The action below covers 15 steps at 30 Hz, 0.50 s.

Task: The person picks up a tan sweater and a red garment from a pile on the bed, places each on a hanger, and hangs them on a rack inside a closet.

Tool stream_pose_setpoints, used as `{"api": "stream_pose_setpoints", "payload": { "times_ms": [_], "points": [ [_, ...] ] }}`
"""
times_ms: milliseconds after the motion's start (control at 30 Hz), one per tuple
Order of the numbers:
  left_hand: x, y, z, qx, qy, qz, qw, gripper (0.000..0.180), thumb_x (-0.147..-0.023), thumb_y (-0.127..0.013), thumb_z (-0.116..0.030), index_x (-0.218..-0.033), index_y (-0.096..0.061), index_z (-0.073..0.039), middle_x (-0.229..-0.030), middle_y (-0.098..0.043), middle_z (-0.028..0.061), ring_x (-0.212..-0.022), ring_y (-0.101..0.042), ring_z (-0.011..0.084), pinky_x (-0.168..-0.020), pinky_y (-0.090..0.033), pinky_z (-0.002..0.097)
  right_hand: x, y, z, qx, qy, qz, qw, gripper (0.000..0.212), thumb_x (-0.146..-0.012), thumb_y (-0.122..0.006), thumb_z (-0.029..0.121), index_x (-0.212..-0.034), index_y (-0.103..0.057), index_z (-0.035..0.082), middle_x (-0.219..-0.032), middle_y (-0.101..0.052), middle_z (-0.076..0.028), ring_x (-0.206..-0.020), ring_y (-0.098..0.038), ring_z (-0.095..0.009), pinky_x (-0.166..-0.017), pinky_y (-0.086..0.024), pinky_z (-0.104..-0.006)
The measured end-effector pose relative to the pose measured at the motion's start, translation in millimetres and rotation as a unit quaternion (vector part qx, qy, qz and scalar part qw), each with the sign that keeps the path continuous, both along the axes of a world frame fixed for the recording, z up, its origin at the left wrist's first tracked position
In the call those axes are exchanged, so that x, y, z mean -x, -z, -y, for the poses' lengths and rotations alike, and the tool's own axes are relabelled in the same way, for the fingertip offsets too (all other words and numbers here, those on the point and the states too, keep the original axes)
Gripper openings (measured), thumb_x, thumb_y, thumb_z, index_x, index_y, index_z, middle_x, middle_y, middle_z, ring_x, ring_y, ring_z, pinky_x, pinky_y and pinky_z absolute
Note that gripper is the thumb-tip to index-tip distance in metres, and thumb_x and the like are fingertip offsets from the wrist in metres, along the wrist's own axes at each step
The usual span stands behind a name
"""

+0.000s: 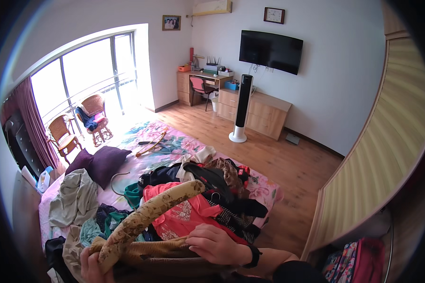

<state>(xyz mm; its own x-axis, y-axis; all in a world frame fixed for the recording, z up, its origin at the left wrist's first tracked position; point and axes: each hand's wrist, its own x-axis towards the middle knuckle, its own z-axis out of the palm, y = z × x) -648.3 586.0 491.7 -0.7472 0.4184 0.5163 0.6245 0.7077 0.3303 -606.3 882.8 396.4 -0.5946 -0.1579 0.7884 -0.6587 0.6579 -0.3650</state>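
Note:
A padded clothes hanger (151, 218), covered in cream cloth with brown flowers, slants up to the right in front of me. My left hand (95, 268) is closed around its lower end, beside the bunched edge of a tan ribbed garment (163, 248). My right hand (218, 245), a black band at its wrist, pinches the upper edge of that garment, which runs between both hands. Its lower part is out of the picture. Just beyond lies a coral-pink top (180, 217) with a pale print. A metal hook (114, 181) curves up left of the hanger.
Piled clothes (212, 177) cover the near part of the flowered bed (163, 132). A beige garment (73, 200), purple pillows (108, 165) and loose hangers (151, 145) lie there too. A tower fan (243, 106) stands past the bed; a folding door (363, 155) is at right.

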Motion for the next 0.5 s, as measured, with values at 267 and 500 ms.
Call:
{"api": "stream_pose_setpoints", "payload": {
  "times_ms": [267,500],
  "points": [
    [-26.5,66.2,21.5,-0.014,0.11,0.146,0.983,0.031,-0.076,-0.055,0.0,-0.107,-0.055,-0.001,-0.108,-0.055,0.0191,-0.098,-0.054,0.0381,-0.083,-0.044,0.04,9.2,47.0,27.0,-0.081,0.12,0.045,0.988,0.055,-0.068,-0.074,0.02,-0.116,-0.051,0.006,-0.111,-0.055,-0.012,-0.106,-0.051,-0.03,-0.095,-0.038,-0.0436],
    [-21.3,152.8,35.1,-0.041,0.232,0.158,0.959,0.029,-0.076,-0.065,-0.01,-0.101,-0.058,0.002,-0.1,-0.059,0.0193,-0.087,-0.058,0.0361,-0.076,-0.047,0.0404,-34.6,160.0,42.6,0.002,-0.154,0.468,0.87,0.052,-0.076,-0.071,0.028,-0.117,-0.049,0.005,-0.105,-0.058,-0.013,-0.099,-0.056,-0.024,-0.085,-0.044,-0.0343]
  ]
}}
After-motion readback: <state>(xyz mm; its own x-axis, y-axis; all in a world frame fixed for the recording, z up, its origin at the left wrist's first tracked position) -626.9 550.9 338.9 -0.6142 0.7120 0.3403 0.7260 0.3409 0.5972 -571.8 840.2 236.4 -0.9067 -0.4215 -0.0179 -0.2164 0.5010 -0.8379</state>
